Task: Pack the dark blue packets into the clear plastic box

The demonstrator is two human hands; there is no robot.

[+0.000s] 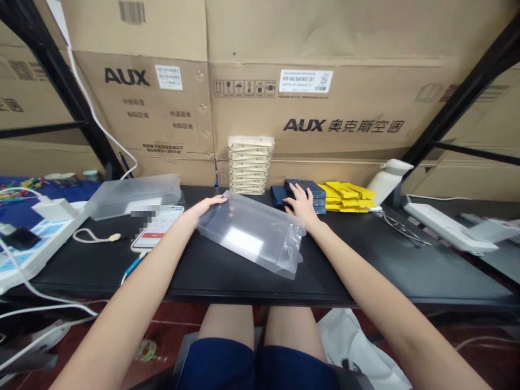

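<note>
Head view, person seated at a black table [227, 271], both bare forearms stretched forward. Left hand [205, 207] lies flat, fingers extended and loosely spread, palm down on the far-left top corner of a clear plastic box [252, 233]; open, not gripping, just resting on the edge. The clear plastic box is a translucent folded carton lying flat on the table in the middle, tilted diagonally, its hang-tab end toward the near right. Right hand [299, 205] is open too, fingers spread, fingertips on top of the stack of dark blue packs [303, 194] just behind the box; touching, no grasp visible. Wrist of that hand sits beside the box's right far corner. Just right of the blue packs, touching them, a pile of yellow packs [345, 196]. Behind the box, against the cardboard, a stack of cream-coloured packs [251, 165] stands upright. Left of the left forearm: a smartphone [157, 234] face up with a lit screen, partly blurred, a cable running off its near end. Farther left a bundle of flat translucent cartons [134, 195], a white charger block [54, 208] and a white power strip [36, 244]. Right side of the table: a white desk-lamp base [388, 179], metal scissors or tongs [400, 227] (can't tell which), another white power strip [447, 230]. Large AUX cardboard boxes [309, 92] form the back wall. Person's knees in dark blue shorts [255, 365] under the table edge.
</note>
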